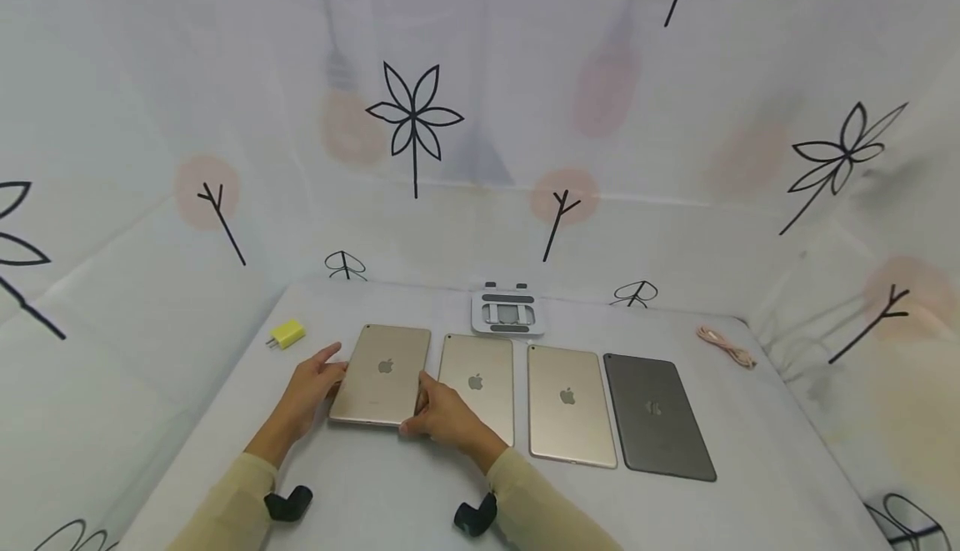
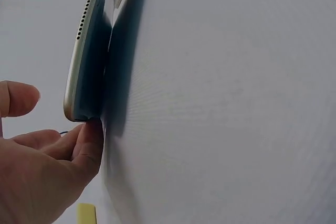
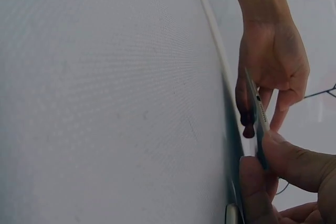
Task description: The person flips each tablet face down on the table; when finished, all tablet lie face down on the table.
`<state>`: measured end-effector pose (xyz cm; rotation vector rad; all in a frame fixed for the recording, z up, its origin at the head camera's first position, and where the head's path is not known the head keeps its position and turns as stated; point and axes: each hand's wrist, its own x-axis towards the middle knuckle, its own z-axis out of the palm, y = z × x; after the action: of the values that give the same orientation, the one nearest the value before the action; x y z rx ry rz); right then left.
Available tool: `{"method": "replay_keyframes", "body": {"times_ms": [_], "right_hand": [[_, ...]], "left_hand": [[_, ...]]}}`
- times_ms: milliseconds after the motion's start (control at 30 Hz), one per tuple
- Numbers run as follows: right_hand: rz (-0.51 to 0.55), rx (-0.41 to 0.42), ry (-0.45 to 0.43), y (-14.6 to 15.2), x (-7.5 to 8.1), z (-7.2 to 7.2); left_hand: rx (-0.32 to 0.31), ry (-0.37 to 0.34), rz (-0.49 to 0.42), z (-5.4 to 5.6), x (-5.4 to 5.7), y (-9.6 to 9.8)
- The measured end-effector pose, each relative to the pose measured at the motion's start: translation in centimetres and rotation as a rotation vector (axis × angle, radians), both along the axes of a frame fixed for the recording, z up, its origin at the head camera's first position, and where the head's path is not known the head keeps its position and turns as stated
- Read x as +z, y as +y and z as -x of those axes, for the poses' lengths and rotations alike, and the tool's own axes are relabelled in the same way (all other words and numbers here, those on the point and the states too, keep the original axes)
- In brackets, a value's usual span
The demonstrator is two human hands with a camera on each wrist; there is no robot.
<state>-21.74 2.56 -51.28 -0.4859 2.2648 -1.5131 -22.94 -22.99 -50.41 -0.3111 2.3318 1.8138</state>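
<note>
A gold tablet (image 1: 381,384) with an apple logo lies back side up at the left of a row. Its near edge is lifted off the table, with a shadow below in the left wrist view. My right hand (image 1: 448,418) pinches its near right corner; the thumb (image 3: 294,161) is on the back and fingers are beneath. At the left edge, my left hand (image 1: 309,393) touches the tablet from below with its fingertips (image 2: 93,140), while its thumb (image 2: 18,98) stands apart. Just right are a second gold tablet (image 1: 480,368) and a third gold tablet (image 1: 566,376).
A dark grey tablet (image 1: 656,418) ends the row at the right. Behind the row sits a white and grey folding stand (image 1: 507,313). A yellow charger plug (image 1: 287,334) lies at the left, a coiled pink cable (image 1: 726,346) at the far right. Patterned cloth surrounds the white table (image 1: 757,451).
</note>
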Motion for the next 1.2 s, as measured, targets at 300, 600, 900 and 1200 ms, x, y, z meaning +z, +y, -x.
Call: {"method": "replay_keyframes", "body": {"times_ms": [300, 600, 900, 1200], "right_hand": [[-0.116, 0.039, 0.048, -0.2, -0.1, -0.2], [-0.199, 0.047, 0.075, -0.7, 0.4, -0.8], [-0.272, 0.053, 0.104, -0.6, 0.6, -1.0], [-0.308, 0.026, 0.141, -0.9, 0.3, -1.0]], "left_hand": [[-0.017, -0.005, 0.024, 0.0, 0.2, 0.1], [-0.016, -0.009, -0.003, -0.2, 0.2, 0.0], [-0.029, 0.004, -0.007, -0.5, -0.5, 0.0], [-0.033, 0.014, 0.007, -0.7, -0.4, -0.1]]}}
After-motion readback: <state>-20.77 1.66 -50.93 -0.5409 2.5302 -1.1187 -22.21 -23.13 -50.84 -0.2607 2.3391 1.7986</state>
